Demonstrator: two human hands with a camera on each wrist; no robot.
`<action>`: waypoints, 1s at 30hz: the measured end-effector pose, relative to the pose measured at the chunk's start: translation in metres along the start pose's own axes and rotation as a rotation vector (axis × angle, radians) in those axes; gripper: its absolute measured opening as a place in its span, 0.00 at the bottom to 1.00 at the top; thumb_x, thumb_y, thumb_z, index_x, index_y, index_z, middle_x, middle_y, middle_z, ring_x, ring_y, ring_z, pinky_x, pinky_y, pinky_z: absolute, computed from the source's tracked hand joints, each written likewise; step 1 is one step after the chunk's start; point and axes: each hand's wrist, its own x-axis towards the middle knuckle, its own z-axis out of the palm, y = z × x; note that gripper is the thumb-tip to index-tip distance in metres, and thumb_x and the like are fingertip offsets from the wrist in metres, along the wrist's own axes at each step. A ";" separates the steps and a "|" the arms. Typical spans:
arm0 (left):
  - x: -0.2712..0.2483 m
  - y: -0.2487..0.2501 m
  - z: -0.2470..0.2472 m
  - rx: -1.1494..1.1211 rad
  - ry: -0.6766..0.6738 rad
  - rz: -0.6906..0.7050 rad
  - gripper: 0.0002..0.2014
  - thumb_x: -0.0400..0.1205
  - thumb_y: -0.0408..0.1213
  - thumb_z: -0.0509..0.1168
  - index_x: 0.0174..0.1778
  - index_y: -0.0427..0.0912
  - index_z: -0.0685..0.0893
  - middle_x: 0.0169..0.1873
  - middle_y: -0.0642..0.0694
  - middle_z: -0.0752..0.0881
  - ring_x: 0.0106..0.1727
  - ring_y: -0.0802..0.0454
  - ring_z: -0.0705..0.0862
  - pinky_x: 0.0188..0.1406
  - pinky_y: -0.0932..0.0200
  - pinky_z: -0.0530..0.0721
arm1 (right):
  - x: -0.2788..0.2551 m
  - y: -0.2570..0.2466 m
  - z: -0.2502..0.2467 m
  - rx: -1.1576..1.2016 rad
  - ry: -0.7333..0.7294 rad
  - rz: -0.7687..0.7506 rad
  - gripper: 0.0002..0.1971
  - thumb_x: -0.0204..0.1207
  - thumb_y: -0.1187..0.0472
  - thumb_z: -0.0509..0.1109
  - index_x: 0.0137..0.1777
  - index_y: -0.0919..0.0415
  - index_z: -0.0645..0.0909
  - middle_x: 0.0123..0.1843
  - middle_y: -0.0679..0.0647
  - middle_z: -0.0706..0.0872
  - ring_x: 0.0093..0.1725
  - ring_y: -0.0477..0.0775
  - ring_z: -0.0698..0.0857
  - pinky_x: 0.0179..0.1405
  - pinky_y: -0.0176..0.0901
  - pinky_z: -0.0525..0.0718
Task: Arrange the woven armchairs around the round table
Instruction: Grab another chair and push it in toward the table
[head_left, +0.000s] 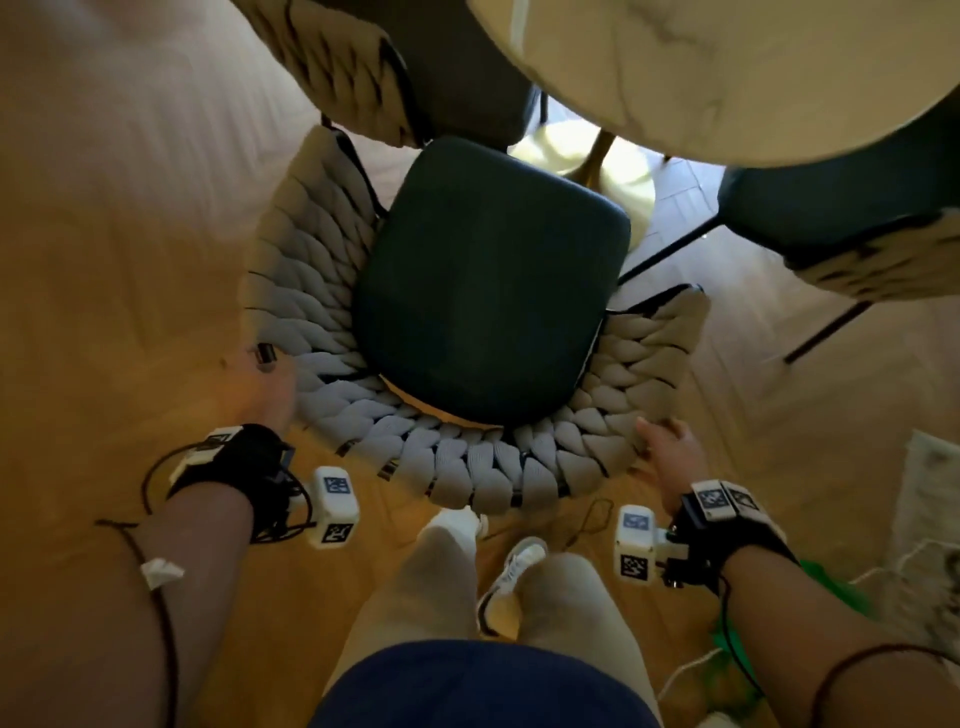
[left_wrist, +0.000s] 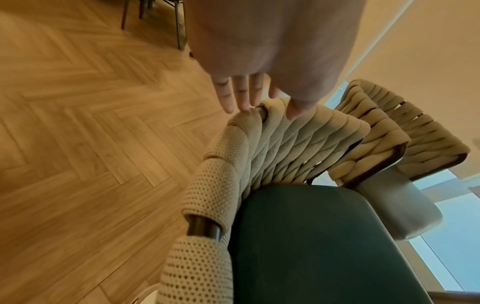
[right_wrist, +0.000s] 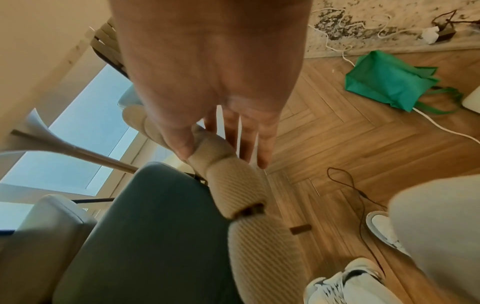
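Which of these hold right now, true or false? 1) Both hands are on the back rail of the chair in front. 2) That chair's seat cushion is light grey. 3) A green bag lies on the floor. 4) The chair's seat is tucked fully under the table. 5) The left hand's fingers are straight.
1) True: the left hand and right hand are on the woven back rail of the armchair.
2) False: its seat cushion is dark green.
3) True: the green bag lies on the wood floor.
4) False: the whole seat shows, clear of the round table.
5) True: straight, fingertips touching the rail.
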 end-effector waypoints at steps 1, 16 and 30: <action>0.005 -0.002 -0.002 0.016 -0.015 0.003 0.25 0.82 0.43 0.64 0.75 0.42 0.72 0.65 0.34 0.83 0.65 0.31 0.82 0.65 0.33 0.82 | -0.009 0.004 0.005 0.009 -0.009 -0.021 0.25 0.71 0.46 0.75 0.67 0.49 0.75 0.62 0.56 0.85 0.61 0.62 0.85 0.62 0.69 0.84; 0.049 -0.050 0.000 -0.075 -0.224 0.046 0.40 0.72 0.61 0.70 0.79 0.53 0.67 0.68 0.47 0.80 0.66 0.38 0.81 0.67 0.29 0.82 | -0.029 0.075 0.059 0.173 0.095 -0.183 0.36 0.73 0.44 0.74 0.79 0.52 0.69 0.72 0.54 0.82 0.68 0.57 0.82 0.71 0.63 0.78; 0.078 -0.052 0.019 -0.149 -0.256 -0.051 0.31 0.63 0.45 0.70 0.65 0.44 0.81 0.58 0.39 0.88 0.59 0.33 0.87 0.61 0.28 0.86 | -0.035 0.070 0.065 0.317 0.367 -0.094 0.24 0.74 0.57 0.73 0.70 0.57 0.79 0.60 0.58 0.87 0.58 0.60 0.87 0.63 0.62 0.85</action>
